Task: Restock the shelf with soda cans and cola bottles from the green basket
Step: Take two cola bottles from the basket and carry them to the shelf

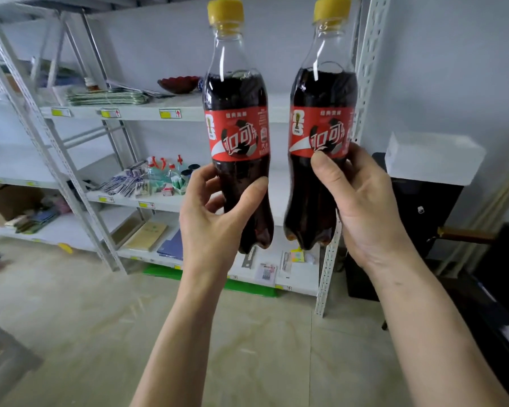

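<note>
Left hand fingers wrap left cola bottle — right hand grips right cola bottle; clear waisted plastic, yellow caps.

Two hand-held cola bottles, upright

White metal shelving stands against a pale grey wall. Below it spreads a beige tiled floor. To its right sits a black cabinet with a white box on top.
</note>
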